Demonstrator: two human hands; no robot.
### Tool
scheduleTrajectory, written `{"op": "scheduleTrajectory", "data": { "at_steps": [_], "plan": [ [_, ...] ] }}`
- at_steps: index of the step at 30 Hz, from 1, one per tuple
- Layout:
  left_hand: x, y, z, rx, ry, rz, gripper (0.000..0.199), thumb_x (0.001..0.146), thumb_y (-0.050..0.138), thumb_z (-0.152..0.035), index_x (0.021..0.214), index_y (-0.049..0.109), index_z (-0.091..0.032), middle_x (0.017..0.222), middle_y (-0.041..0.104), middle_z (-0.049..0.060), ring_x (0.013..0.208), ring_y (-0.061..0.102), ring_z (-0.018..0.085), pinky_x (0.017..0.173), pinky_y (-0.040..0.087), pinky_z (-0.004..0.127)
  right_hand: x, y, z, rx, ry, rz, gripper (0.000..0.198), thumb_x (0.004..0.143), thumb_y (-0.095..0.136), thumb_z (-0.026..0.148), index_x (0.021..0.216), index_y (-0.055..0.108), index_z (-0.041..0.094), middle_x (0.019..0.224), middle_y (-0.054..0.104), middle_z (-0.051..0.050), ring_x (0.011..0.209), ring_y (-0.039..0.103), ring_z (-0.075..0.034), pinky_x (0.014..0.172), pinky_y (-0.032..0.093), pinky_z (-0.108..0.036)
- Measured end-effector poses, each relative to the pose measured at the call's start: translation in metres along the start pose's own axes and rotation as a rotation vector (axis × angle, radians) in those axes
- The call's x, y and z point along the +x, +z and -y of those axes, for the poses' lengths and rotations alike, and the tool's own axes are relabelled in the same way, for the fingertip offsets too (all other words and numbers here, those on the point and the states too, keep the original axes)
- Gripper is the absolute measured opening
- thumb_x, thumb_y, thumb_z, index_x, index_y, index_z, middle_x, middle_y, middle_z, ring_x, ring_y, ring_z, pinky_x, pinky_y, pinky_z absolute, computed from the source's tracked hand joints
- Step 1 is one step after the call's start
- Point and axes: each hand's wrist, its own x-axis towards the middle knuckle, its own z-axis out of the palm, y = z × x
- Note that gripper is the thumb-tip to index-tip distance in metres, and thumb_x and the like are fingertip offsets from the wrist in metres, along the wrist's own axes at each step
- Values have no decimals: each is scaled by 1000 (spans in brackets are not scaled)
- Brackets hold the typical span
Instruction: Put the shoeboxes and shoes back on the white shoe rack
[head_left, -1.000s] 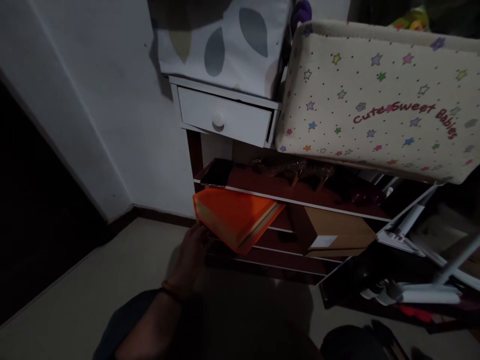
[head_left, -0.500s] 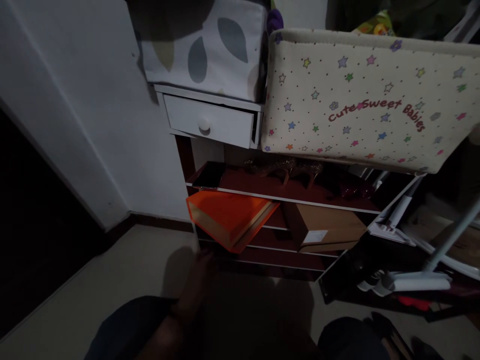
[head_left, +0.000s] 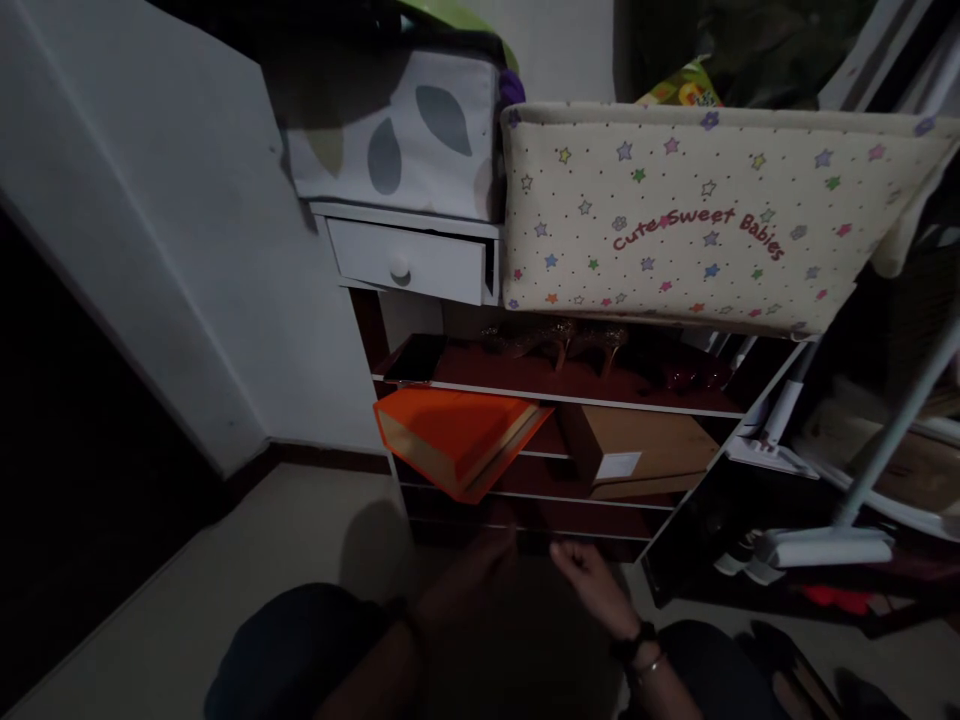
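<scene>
Fingers (head_left: 574,553) of the right hand (head_left: 596,588) are curling loosely inward, with nothing visible between them; whether they are fully closing cannot be told. Those of the left hand (head_left: 480,568), just beside them to the left, are lying in deep shadow, so their state cannot be told either. No held item is showing at either hand.

Change noted: a second ago the left hand was reaching beside the lower left corner of the orange box (head_left: 442,430); now it is hanging lower and nearer the middle, clear of that box. The right hand, absent from both earlier views, is now appearing opposite it, and the two are facing each other with a narrow gap between.

The orange box is sitting above and to the left of the fingers, askew on the rack, its near corner jutting out past the shelf (head_left: 502,378) over it. It is keeping the same place against that shelf, and no hand is supporting it. The brown box (head_left: 652,448) is resting above and to the right of the fingers, also unmoved.

Bearing on the work: neither box is being handled at present, and both hands are appearing free, subject to the shadow on the left. The nearest part of the rack to the fingers is its lowest board (head_left: 622,549); contact cannot be confirmed.
</scene>
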Motion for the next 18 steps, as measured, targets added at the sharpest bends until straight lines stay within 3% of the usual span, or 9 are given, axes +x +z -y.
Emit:
{"op": "scheduleTrajectory", "data": {
  "at_steps": [2,4,7,10,18],
  "plan": [
    [-6,18,-32,-77,90,230,76,75,72,-88,59,42,-21,51,34,-6,46,30,7,48,24,24,1,-13,48,154,-108,181,79,83,54,96,56,41,23,52,35,5,53,32,-10,55,27,-28],
    [-18,31,-69,-112,168,476,81,75,63,-95,54,32,-23,47,23,-9,42,19,6,45,17,25,-1,-31,91,455,-263,317,76,88,54,92,61,37,23,55,30,7,51,25,-8,52,21,-27],
    [-36,35,-110,-104,244,670,86,67,44,-108,53,28,-25,45,18,-9,40,14,6,44,9,27,-10,-58,130,676,-403,634,80,85,45,99,61,36,23,55,24,9,47,19,-6,48,16,-25],
    [-44,26,-120,-96,248,737,86,64,30,-111,53,27,-26,44,17,-9,38,12,6,43,6,28,-15,-72,131,741,-428,776,82,81,37,103,61,37,23,53,27,9,44,21,-5,46,17,-24],
    [-38,13,-106,-97,190,772,85,65,28,-110,54,25,-26,44,15,-9,37,11,6,41,4,29,-6,-65,97,845,-361,869,85,75,35,106,58,38,23,50,26,10,41,18,-5,44,18,-23]
  ]
}}
